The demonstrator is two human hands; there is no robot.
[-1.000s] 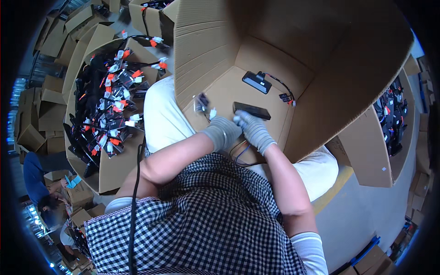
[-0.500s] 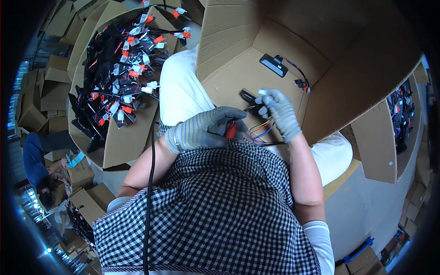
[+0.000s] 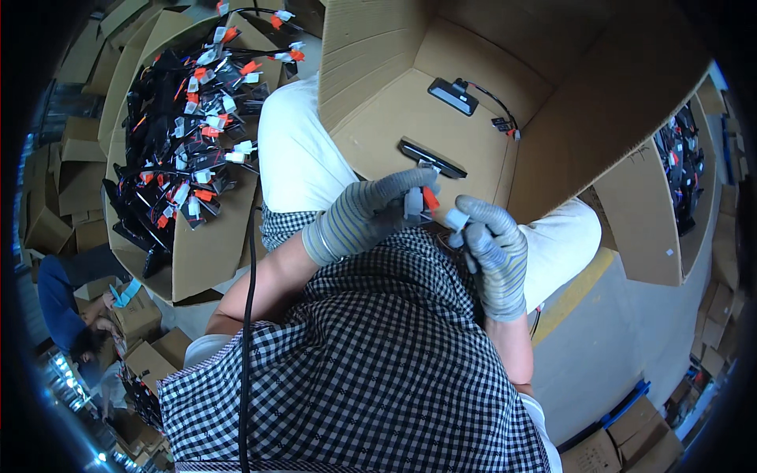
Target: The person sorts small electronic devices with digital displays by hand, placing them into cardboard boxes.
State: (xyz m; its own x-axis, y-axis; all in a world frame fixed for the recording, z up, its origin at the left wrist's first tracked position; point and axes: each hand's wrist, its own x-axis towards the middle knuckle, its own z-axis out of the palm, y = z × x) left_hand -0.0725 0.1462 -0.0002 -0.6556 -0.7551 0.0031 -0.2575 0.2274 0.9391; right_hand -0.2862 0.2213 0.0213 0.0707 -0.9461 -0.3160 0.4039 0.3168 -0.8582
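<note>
My left hand (image 3: 367, 211), in a striped grey glove, is closed around an orange connector (image 3: 430, 199) and a whitish plug (image 3: 412, 203) beside it. Pinched in the gloved fingers of my right hand (image 3: 497, 256) is a pale blue-white connector (image 3: 456, 219), a short gap from the orange one. Just beyond both hands, a long black bar-shaped lamp (image 3: 434, 160) lies on the bottom of an open cardboard box (image 3: 378, 118). Farther in, a second lamp (image 3: 453, 96) rests there with its wire (image 3: 497, 101) stretched to the right. My fingers hide most of the wires between the connectors.
On the left, a large carton (image 3: 209, 264) is heaped with black wired lamps (image 3: 189, 118) bearing white and orange connectors. Another carton (image 3: 643, 236) of such parts stands at the right. A black cable (image 3: 248, 339) hangs along my left side. A person (image 3: 67, 299) works at the far left.
The orange connector has come up into fuller view in my left hand. My right hand has moved down toward me with the pale connector. The near lamp now lies fully visible in the box.
</note>
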